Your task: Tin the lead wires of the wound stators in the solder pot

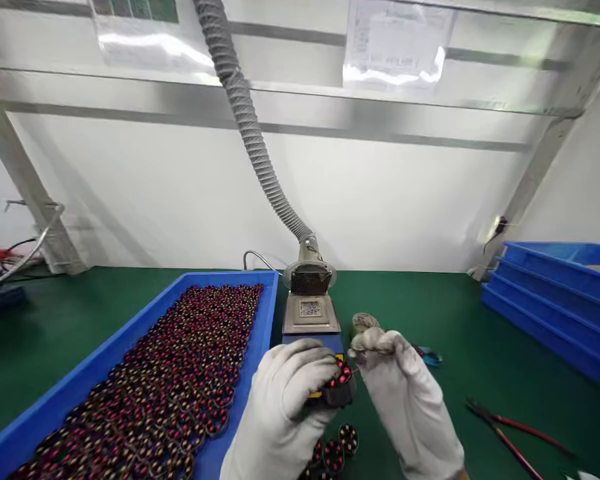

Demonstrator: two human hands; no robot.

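In the view from my head, I look down at my two gloved hands, and I take the place between them as the centre of the clock. My left hand [285,390] has its fingers closed around a red-coiled part [341,373], at the centre, with a black piece [341,395] just under it. The coils face toward my other side, probably so that the fingers there can reach them. Whether the black piece belongs to the part, I cannot tell.

My right hand [397,380] is at three o'clock, its fingertips drawn together in a pinch, near the part. Whether a thin wire lies between them is too small to see.

At twelve o'clock stands a metal-topped device [310,313], and behind it the mouth [310,277] of a grey hose [253,133]; I suppose it hangs so close in order to draw air from there. The blue tray [269,313], full of similar parts [180,360], lies from eight to eleven o'clock, and a few loose parts [334,457] lie at six, seemingly for short reach. At four o'clock the red-handled pliers [510,430] lie apart, perhaps to leave room for my wrist.
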